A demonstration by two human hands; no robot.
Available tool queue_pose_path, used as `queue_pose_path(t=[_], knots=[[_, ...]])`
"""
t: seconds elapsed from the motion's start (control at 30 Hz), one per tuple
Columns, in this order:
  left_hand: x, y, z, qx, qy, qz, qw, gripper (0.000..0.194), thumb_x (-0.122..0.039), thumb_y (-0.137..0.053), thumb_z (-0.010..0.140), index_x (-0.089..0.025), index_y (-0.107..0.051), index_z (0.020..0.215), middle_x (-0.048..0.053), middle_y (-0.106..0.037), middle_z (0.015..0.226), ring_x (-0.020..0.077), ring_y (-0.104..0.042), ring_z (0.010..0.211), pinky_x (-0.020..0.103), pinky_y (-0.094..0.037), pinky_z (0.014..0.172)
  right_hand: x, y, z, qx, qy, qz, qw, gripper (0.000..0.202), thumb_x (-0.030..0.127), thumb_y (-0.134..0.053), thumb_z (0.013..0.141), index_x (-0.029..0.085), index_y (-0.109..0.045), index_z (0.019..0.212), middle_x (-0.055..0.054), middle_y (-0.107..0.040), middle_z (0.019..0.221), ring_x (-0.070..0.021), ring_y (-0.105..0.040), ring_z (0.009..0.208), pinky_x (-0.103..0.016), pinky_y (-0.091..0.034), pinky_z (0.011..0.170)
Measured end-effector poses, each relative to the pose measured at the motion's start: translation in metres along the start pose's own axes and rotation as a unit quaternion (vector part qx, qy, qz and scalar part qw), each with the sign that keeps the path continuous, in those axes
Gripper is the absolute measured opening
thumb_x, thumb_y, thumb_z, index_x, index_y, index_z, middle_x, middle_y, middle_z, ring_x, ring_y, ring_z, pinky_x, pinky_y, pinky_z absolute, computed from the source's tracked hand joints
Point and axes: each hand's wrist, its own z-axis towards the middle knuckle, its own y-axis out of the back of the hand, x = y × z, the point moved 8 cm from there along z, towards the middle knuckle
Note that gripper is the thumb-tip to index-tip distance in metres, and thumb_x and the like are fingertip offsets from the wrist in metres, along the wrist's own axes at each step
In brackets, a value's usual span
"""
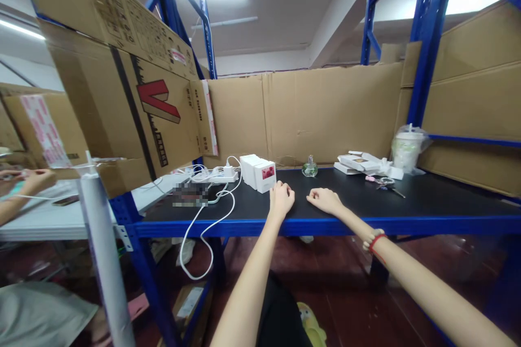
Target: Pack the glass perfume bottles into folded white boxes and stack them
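My left hand (281, 199) rests on the black tabletop (358, 203), its fingers loosely curled with nothing visible in them. Just beyond its knuckles stands a white box with a red picture (267, 177), the front one of a row of white boxes (249, 165); whether the hand touches it I cannot tell. To the right, my right hand (324, 200) lies near the front edge, fingers curled in and holding nothing I can see. A beaded bracelet with a red cord (373, 239) circles that wrist. Behind both hands sits a small glass bottle (310, 167).
White cables (211, 227) run from a power strip (223, 176) and hang over the front edge. At right are flat white cartons (358, 162), keys (386, 183) and a bagged cup (407, 149). Cardboard walls (334, 114) enclose the table. Another person's hand (38, 180) shows far left.
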Motion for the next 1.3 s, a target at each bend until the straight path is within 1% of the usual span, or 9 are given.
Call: queue_pose_path(t=[0.13, 0.27, 0.37, 0.5, 0.67, 0.77, 0.9, 1.07, 1.3], knots=[[0.006, -0.004, 0.004, 0.006, 0.020, 0.021, 1.000, 0.026, -0.020, -0.039, 0.079, -0.013, -0.056, 0.097, 0.013, -0.057, 0.112, 0.0239, -0.047, 0.111, 0.038, -0.033, 0.096, 0.000, 0.000, 0.002, -0.002, -0.007, -0.013, 1.000, 0.020, 0.031, -0.047, 0.076, 0.022, -0.062, 0.068, -0.004, -0.066, 0.078, -0.0202, -0.059, 0.079, -0.027, -0.036, 0.062], [-0.008, -0.011, 0.014, 0.019, -0.079, 0.058, 0.995, 0.034, -0.022, -0.038, 0.079, -0.013, -0.054, 0.107, 0.011, -0.038, 0.137, 0.0232, -0.021, 0.132, 0.037, -0.016, 0.109, 0.001, 0.002, 0.000, -0.004, -0.013, -0.020, 1.000, 0.019, 0.030, -0.047, 0.077, 0.022, -0.064, 0.071, -0.004, -0.067, 0.079, -0.0200, -0.060, 0.081, -0.026, -0.037, 0.063], [-0.005, -0.022, 0.022, 0.065, -0.075, 0.112, 0.989, 0.039, -0.026, -0.036, 0.080, -0.010, -0.054, 0.111, 0.013, -0.031, 0.140, 0.0261, -0.014, 0.134, 0.044, -0.012, 0.109, 0.001, 0.002, -0.001, -0.005, -0.017, -0.017, 1.000, 0.019, 0.031, -0.048, 0.076, 0.023, -0.064, 0.072, -0.004, -0.068, 0.081, -0.0201, -0.060, 0.084, -0.026, -0.038, 0.065], [-0.007, -0.033, 0.028, 0.125, -0.113, 0.139, 0.976, 0.042, -0.022, -0.031, 0.081, -0.014, -0.051, 0.117, 0.009, -0.037, 0.137, 0.0219, -0.023, 0.132, 0.041, -0.018, 0.108, 0.001, 0.004, -0.002, -0.013, -0.017, -0.007, 1.000, 0.019, 0.030, -0.048, 0.076, 0.022, -0.065, 0.074, -0.005, -0.069, 0.087, -0.0199, -0.060, 0.087, -0.027, -0.038, 0.068], [-0.011, -0.028, 0.039, 0.101, -0.158, 0.170, 0.967, 0.040, -0.020, -0.032, 0.079, -0.012, -0.058, 0.109, 0.011, -0.055, 0.121, 0.0213, -0.035, 0.126, 0.036, -0.021, 0.107, 0.002, 0.008, -0.004, -0.034, -0.004, 0.003, 0.999, 0.015, 0.029, -0.053, 0.073, 0.024, -0.065, 0.067, 0.000, -0.070, 0.076, -0.0162, -0.062, 0.077, -0.023, -0.039, 0.065], [-0.010, -0.029, 0.043, 0.080, -0.163, 0.211, 0.960, 0.044, -0.020, -0.026, 0.082, -0.007, -0.064, 0.099, 0.017, -0.064, 0.103, 0.0236, -0.053, 0.109, 0.037, -0.022, 0.106, 0.001, 0.008, -0.003, -0.039, 0.011, 0.015, 0.999, 0.015, 0.028, -0.053, 0.072, 0.024, -0.065, 0.065, 0.001, -0.070, 0.075, -0.0146, -0.062, 0.074, -0.022, -0.039, 0.063], [-0.006, -0.027, 0.041, 0.042, -0.138, 0.248, 0.958, 0.044, -0.025, -0.026, 0.083, -0.011, -0.065, 0.095, 0.014, -0.065, 0.101, 0.0230, -0.057, 0.102, 0.036, -0.028, 0.103, 0.000, 0.002, 0.000, -0.024, 0.018, -0.006, 1.000, 0.019, 0.030, -0.050, 0.073, 0.022, -0.067, 0.070, -0.002, -0.070, 0.078, -0.0172, -0.062, 0.075, -0.025, -0.038, 0.063], [-0.001, -0.031, 0.042, 0.053, -0.115, 0.243, 0.962, 0.042, -0.021, -0.027, 0.081, -0.012, -0.065, 0.098, 0.011, -0.066, 0.099, 0.0197, -0.057, 0.100, 0.032, -0.028, 0.102, -0.004, -0.004, 0.004, 0.000, 0.005, -0.001, 1.000, 0.019, 0.033, -0.052, 0.073, 0.022, -0.067, 0.070, -0.002, -0.069, 0.076, -0.0160, -0.061, 0.072, -0.023, -0.037, 0.061], [0.005, -0.027, 0.044, 0.040, -0.049, 0.237, 0.969, 0.043, -0.020, -0.026, 0.080, -0.008, -0.067, 0.089, 0.015, -0.067, 0.091, 0.0230, -0.060, 0.092, 0.039, -0.031, 0.097, -0.005, -0.004, 0.006, 0.004, -0.001, -0.010, 1.000, 0.023, 0.038, -0.050, 0.075, 0.023, -0.066, 0.068, 0.001, -0.067, 0.072, -0.0135, -0.059, 0.068, -0.021, -0.036, 0.058]])
